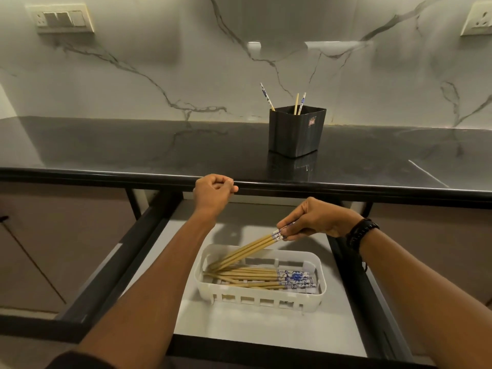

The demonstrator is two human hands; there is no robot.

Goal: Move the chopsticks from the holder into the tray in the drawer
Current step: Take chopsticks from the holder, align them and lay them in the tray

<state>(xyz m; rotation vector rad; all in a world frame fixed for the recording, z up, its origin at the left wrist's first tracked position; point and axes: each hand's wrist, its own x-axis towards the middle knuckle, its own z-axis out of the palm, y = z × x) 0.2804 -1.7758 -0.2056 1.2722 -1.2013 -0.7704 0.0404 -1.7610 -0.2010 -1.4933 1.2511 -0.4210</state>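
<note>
The right hand [316,218] has its grip pinched narrow on the blue-patterned ends of a small bundle of chopsticks [245,251]. Their plain tips rest in the left end of the white tray [266,299] inside the open drawer [239,323]. To finish well, lower the patterned ends toward the tray's right end so the bundle settles parallel on the pile of chopsticks [261,279] lying there. Loosen the fingers only once the bundle sits below the rim. The left hand [213,191] is curled at the front edge of the table [133,145], holding nothing. Three chopsticks [299,103] stand in the black holder [296,134] near the table's back edge — probably one more trip.
</note>
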